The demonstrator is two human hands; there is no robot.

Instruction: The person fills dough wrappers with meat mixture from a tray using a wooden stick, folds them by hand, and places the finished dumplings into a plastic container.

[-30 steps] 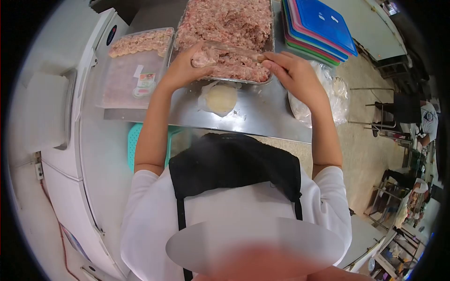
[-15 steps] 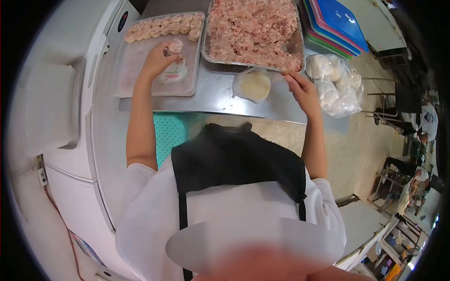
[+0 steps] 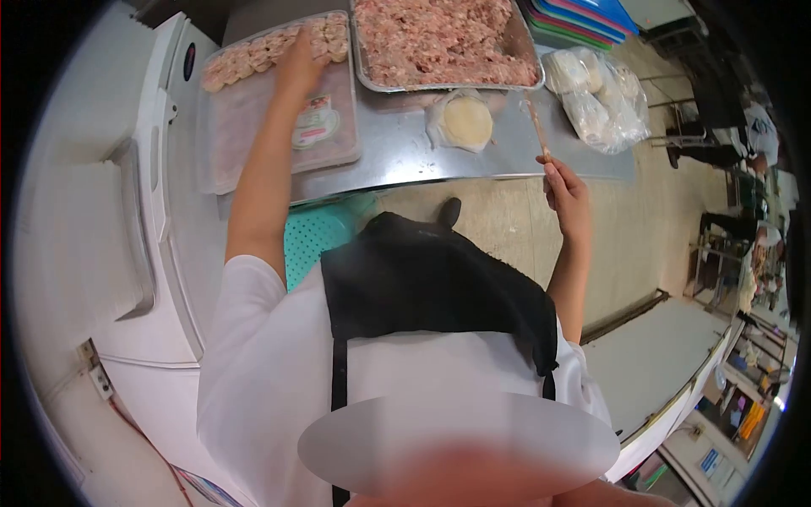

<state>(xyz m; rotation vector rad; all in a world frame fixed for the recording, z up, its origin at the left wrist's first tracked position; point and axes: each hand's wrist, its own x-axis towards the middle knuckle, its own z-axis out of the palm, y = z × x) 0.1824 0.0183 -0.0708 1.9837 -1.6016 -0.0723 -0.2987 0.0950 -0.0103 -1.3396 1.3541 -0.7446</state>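
Observation:
My left hand [image 3: 297, 71] reaches over a row of shumai-like dumplings [image 3: 245, 62] along the far side of a shallow plastic tray [image 3: 253, 144]. Motion smears its fingers, and whether a dumpling is in them is hidden. Over the table's front edge, my right hand [image 3: 564, 190] is closed around the end of a thin flat stick [image 3: 536, 125] pointing away from me. Between the hands, round pale dough wrappers [image 3: 466, 122] lie stacked in an opened plastic bag. Behind them stands a metal pan [image 3: 439, 87] filled with pink minced meat [image 3: 431, 38].
A clear bag of pale wrapper stacks [image 3: 596, 101] lies at the table's right. Coloured plastic lids [image 3: 579, 21] are piled behind it. A turquoise perforated basket [image 3: 312, 237] is below the front edge. A white refrigerator [image 3: 160, 253] stands at left. Other people are far right.
My left hand has carried a dumpling away from me to the row at the tray's far side. My right hand has drawn back from the pan with the stick. The view has shifted slightly.

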